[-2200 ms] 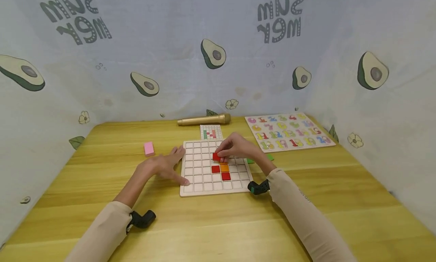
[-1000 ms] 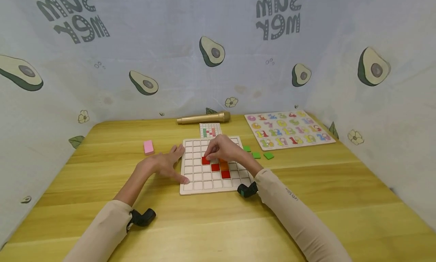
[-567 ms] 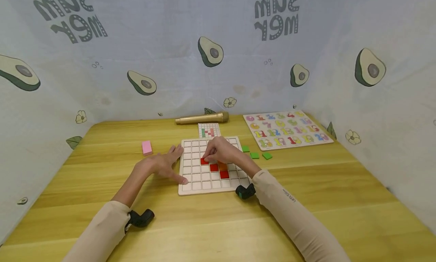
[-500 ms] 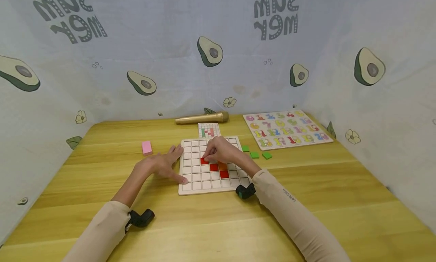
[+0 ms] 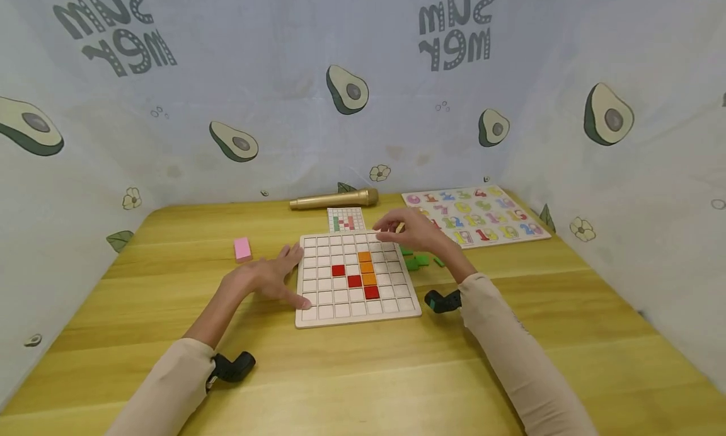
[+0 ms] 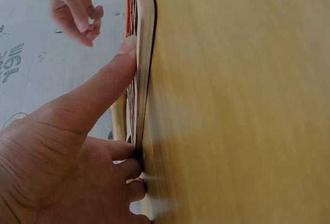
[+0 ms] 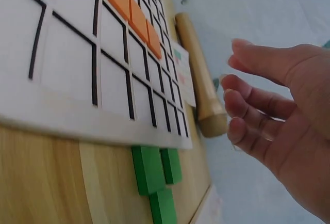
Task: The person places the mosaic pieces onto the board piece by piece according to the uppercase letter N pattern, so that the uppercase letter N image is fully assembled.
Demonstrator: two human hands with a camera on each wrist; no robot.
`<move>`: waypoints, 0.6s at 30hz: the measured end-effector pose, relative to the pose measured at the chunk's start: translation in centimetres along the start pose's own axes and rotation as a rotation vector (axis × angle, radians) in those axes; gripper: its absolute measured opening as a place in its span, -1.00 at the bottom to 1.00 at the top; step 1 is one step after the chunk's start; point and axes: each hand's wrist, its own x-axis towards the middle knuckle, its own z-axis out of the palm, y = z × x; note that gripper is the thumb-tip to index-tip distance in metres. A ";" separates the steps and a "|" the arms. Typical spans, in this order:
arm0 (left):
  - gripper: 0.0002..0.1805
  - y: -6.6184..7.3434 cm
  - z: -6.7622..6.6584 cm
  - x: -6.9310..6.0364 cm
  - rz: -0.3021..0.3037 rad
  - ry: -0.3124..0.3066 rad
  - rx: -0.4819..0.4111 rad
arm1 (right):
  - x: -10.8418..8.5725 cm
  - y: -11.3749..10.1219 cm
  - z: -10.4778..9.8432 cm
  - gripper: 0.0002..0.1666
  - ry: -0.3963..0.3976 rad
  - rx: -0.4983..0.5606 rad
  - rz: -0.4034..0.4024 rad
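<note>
A white grid board [image 5: 347, 300] lies in the middle of the table with three red tiles [image 5: 354, 281] and three orange tiles [image 5: 368, 268] in its squares. My left hand [image 5: 271, 280] rests at the board's left edge, its thumb on the near corner and its fingers spread beside the far part. In the left wrist view, the thumb [image 6: 105, 87] touches the board's edge. Over the board's far right corner hovers my right hand [image 5: 418, 230], fingers loosely bent and holding nothing. Green tiles [image 7: 148, 170] lie on the table just right of the board, partly hidden from the head view.
Beyond the board are a small pattern card [image 5: 345, 220] and a gold microphone [image 5: 333, 200]. A number puzzle board [image 5: 527, 237] lies at the back right, partly behind my right hand. One pink block [image 5: 242, 249] sits left of the board.
My right hand brought a red tile over the board, set it in a square left of the others, let go, then moved away to the right. The left hand stayed put.
</note>
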 end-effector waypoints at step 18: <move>0.45 -0.1 -0.1 -0.1 0.001 -0.002 -0.010 | -2.2 4.5 -2.0 -0.76 -0.139 -0.068 0.112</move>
